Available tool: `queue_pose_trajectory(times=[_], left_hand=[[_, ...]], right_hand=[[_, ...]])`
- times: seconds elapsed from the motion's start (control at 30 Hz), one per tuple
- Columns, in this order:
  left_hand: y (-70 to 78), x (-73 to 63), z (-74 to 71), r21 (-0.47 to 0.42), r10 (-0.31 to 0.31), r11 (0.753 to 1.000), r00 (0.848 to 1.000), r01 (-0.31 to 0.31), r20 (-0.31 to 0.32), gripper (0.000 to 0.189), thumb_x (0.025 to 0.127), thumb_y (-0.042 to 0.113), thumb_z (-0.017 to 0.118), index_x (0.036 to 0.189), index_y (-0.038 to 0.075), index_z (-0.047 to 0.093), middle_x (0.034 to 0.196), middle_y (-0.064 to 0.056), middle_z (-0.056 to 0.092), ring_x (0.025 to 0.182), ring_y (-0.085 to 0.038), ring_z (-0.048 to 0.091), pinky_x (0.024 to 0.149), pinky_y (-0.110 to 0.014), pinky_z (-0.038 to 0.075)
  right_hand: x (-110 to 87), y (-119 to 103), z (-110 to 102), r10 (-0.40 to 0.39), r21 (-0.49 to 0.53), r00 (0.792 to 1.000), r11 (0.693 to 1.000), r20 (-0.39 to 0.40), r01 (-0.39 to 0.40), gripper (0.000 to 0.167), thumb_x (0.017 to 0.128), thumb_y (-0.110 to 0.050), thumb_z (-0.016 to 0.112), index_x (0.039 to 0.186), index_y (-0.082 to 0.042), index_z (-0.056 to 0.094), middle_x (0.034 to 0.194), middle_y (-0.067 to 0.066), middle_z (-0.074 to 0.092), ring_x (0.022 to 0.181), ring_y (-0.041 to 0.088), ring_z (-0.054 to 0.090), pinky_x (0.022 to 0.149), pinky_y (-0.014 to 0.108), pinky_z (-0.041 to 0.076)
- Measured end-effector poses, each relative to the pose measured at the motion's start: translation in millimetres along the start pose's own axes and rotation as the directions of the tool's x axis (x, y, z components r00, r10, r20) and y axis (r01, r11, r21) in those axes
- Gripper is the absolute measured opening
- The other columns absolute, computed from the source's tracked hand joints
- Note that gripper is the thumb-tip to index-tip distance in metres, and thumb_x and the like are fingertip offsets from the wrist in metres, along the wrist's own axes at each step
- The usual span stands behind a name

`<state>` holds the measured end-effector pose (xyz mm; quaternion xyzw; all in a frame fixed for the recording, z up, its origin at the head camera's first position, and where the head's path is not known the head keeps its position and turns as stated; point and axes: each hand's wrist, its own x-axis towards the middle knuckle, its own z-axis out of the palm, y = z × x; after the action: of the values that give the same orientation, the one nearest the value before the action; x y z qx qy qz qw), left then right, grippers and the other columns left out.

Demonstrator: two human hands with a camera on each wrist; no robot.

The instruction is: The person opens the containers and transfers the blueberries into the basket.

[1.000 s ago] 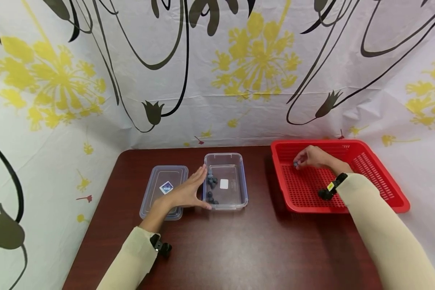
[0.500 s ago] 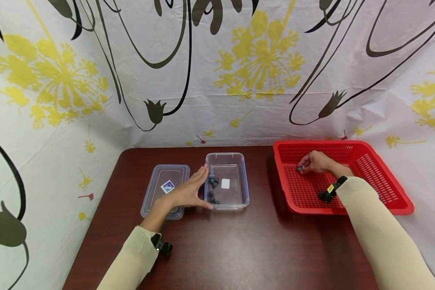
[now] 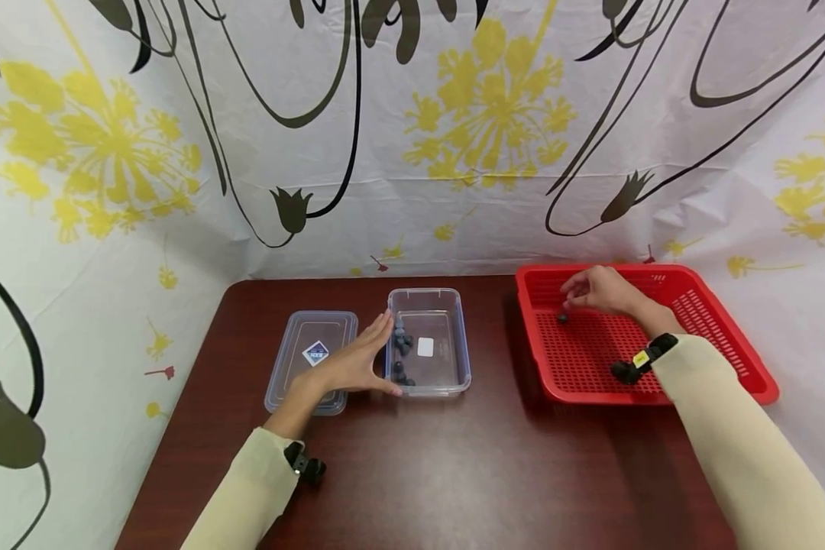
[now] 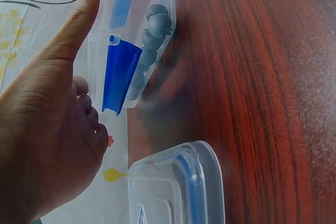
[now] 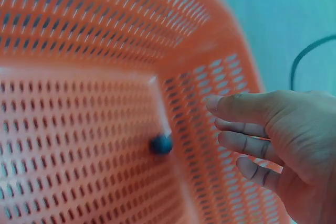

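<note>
In the head view my left hand (image 3: 352,365) rests against the left side of a clear plastic container (image 3: 443,367), thumb and fingers spread along its wall. Several blueberries (image 4: 159,24) lie along that side inside it. My right hand (image 3: 601,290) hovers over a red plastic basket (image 3: 557,389), fingers loosely bent and holding nothing. Below its fingertips, a single blueberry (image 3: 562,318) lies on the basket floor; the right wrist view shows this blueberry (image 5: 161,144) near the basket's side wall, apart from the fingers.
A clear lid (image 3: 296,344) with a diamond-shaped sticker lies left of the container, partly under my left forearm's line. Everything stands on a dark brown table (image 3: 454,473). Patterned white cloth (image 3: 385,229) rises behind and at both sides.
My right fingertips, earlier at the blueberry in the basket, have come off it and risen toward the back. The blueberry stays on the basket floor. My left hand keeps its place.
</note>
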<state>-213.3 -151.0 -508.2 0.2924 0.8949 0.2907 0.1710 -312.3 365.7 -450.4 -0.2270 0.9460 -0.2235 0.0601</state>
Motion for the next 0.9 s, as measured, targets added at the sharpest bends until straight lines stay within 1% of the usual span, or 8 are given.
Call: queue_pose_trajectory(times=[0.07,0.17,0.33,0.43,0.57,0.67,0.77,0.9], left_hand=[[-0.3,0.6,-0.8,0.001,-0.002,1.0,1.0,0.002,0.001,0.139,0.08,0.057,0.089,0.17,0.014,-0.007,0.178,-0.004,-0.015,0.164,-0.024,-0.008,0.129,-0.058,0.014],[-0.5,0.9,-1.6,0.002,0.005,1.0,1.0,-0.005,-0.004,0.138,0.08,0.057,0.089,0.17,0.012,-0.005,0.178,-0.006,-0.013,0.164,-0.026,-0.007,0.128,-0.059,0.016],[-1.0,-0.6,-2.3,0.008,0.008,1.0,1.0,-0.008,-0.007,0.139,0.08,0.058,0.089,0.17,0.008,-0.003,0.179,-0.008,-0.012,0.164,-0.026,-0.006,0.128,-0.059,0.018],[-1.4,-0.7,-1.7,0.001,0.016,1.0,1.0,-0.016,-0.012,0.138,0.08,0.058,0.089,0.17,0.006,-0.002,0.178,-0.01,-0.011,0.164,-0.027,-0.006,0.128,-0.059,0.018],[-1.6,0.0,-0.6,0.003,0.027,1.0,1.0,-0.027,-0.014,0.138,0.08,0.058,0.089,0.17,0.005,-0.001,0.178,-0.011,-0.01,0.164,-0.029,-0.005,0.128,-0.06,0.017],[-1.0,-0.4,-0.5,0.008,0.029,1.0,1.0,-0.029,-0.01,0.138,0.08,0.057,0.09,0.17,0.005,-0.001,0.178,-0.012,-0.01,0.164,-0.029,-0.005,0.128,-0.059,0.017],[-0.2,-0.7,-0.8,0.012,0.026,1.0,1.0,-0.026,-0.005,0.138,0.08,0.057,0.09,0.17,0.008,-0.003,0.178,-0.011,-0.011,0.164,-0.028,-0.005,0.128,-0.058,0.017],[0.3,-0.9,-1.0,0.01,0.022,1.0,1.0,-0.022,-0.003,0.138,0.08,0.057,0.089,0.17,0.01,-0.004,0.178,-0.01,-0.011,0.164,-0.027,-0.005,0.128,-0.058,0.017]], right_hand=[[2.1,-8.8,-4.4,-0.044,-0.02,0.998,0.999,-0.038,0.043,0.021,0.087,-0.008,0.087,0.106,0.0,0.081,0.089,0.005,0.08,0.081,0.019,0.077,0.071,0.025,0.057],[6.8,-27.9,-9.9,-0.11,-0.038,0.991,0.993,-0.074,0.108,0.022,0.087,-0.01,0.088,0.107,-0.002,0.082,0.088,0.002,0.08,0.08,0.017,0.076,0.072,0.026,0.057],[21.2,-66.3,-10.7,-0.202,-0.034,0.977,0.979,-0.067,0.2,0.026,0.085,-0.013,0.09,0.108,-0.004,0.082,0.09,0.0,0.08,0.079,0.012,0.074,0.072,0.028,0.057],[30.6,-89.8,-7.5,-0.244,-0.033,0.969,0.97,-0.039,0.243,0.027,0.085,-0.014,0.09,0.11,-0.007,0.082,0.091,-0.002,0.08,0.081,0.012,0.073,0.072,0.03,0.056],[41.2,-121.0,0.3,-0.271,0.009,0.962,0.963,0.02,0.27,0.027,0.085,-0.015,0.09,0.111,-0.01,0.082,0.09,-0.005,0.079,0.083,0.013,0.073,0.072,0.031,0.055],[49.0,-141.8,8.9,-0.292,0.056,0.954,0.956,0.065,0.289,0.027,0.086,-0.016,0.09,0.111,-0.01,0.082,0.092,-0.002,0.08,0.084,0.013,0.073,0.073,0.031,0.057],[58.1,-158.3,20.5,-0.337,0.086,0.936,0.94,0.105,0.329,0.026,0.087,-0.014,0.089,0.11,-0.008,0.082,0.094,0.002,0.08,0.085,0.012,0.073,0.076,0.033,0.059],[69.2,-176.7,40.1,-0.411,0.114,0.898,0.911,0.155,0.397,0.026,0.087,-0.012,0.087,0.111,-0.005,0.081,0.098,0.005,0.08,0.087,0.013,0.073,0.08,0.038,0.061]])
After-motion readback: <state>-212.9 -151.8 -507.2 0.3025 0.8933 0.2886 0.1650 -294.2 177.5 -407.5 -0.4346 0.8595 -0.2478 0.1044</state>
